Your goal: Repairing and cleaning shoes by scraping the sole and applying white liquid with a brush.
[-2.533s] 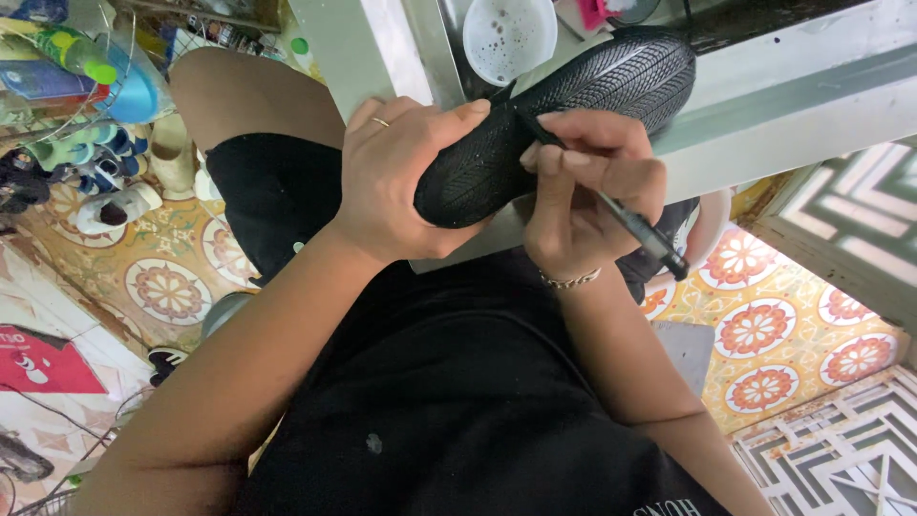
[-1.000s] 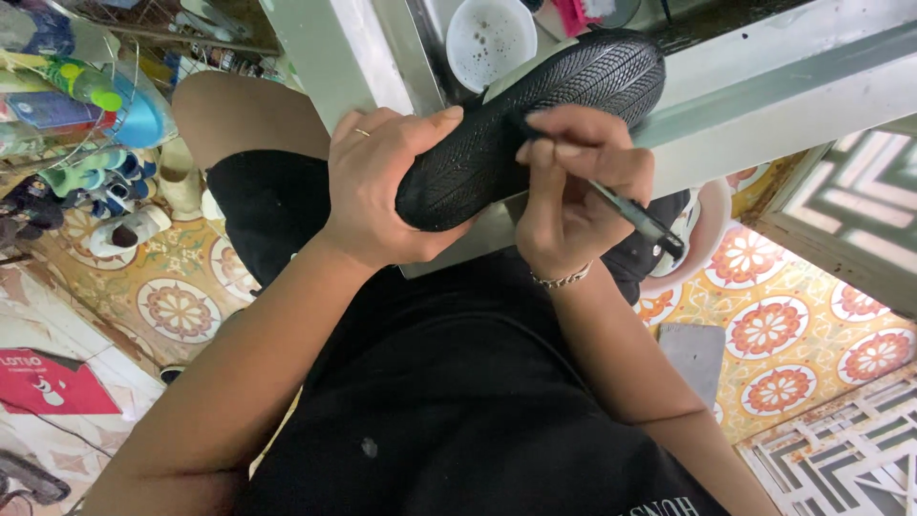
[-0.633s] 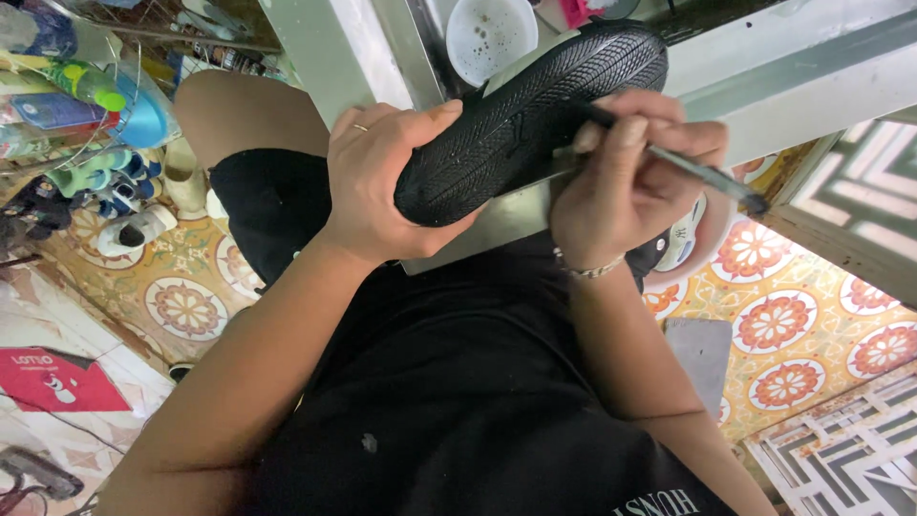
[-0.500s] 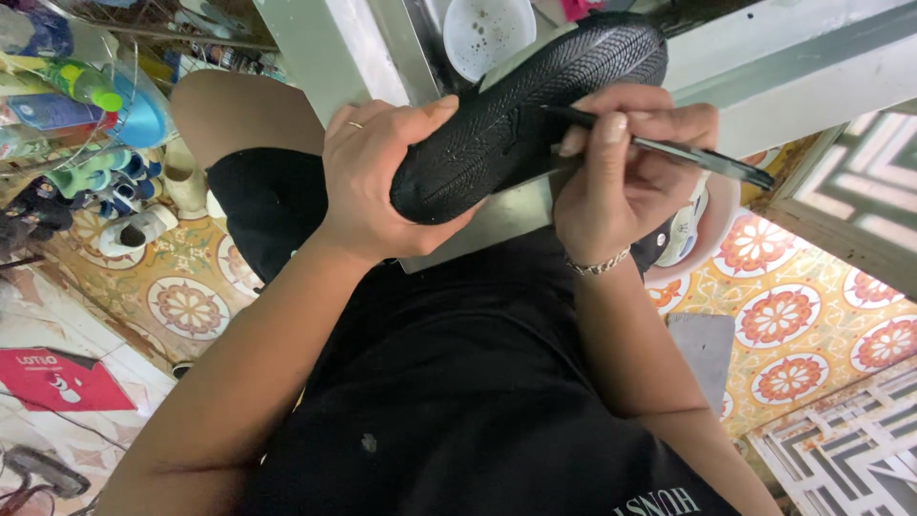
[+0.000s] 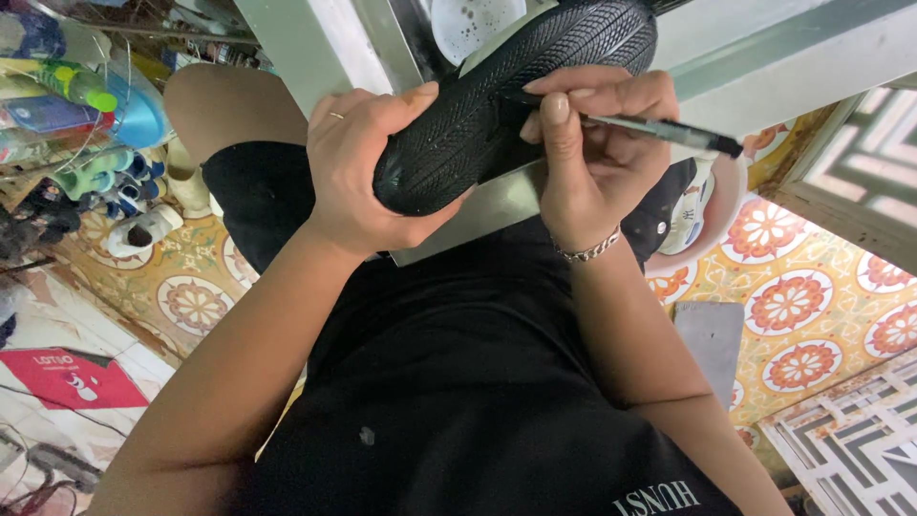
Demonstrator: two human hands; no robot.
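Note:
A black shoe point(image 5: 497, 105) with a ribbed rubber sole is held sole-up over my lap. My left hand point(image 5: 368, 167) grips its near end, thumb on top and fingers wrapped under, a ring on one finger. My right hand point(image 5: 597, 143) pinches a thin dark pen-like tool point(image 5: 659, 129) against the sole's right edge, its shaft pointing right. A chain bracelet point(image 5: 587, 253) circles my right wrist. The shoe's upper is hidden underneath.
A pale metal table frame point(image 5: 764, 48) runs behind the shoe with a white bowl point(image 5: 473, 24) above. Bottles and small shoes point(image 5: 105, 182) crowd the left. Patterned floor tiles point(image 5: 793, 306), a grey slab point(image 5: 712, 334) and a white grille point(image 5: 850, 449) lie at right.
My right hand shifted from the middle of the sole to its right edge and turned the tool from pointing down-right to nearly level. The shoe and my left hand stayed almost still.

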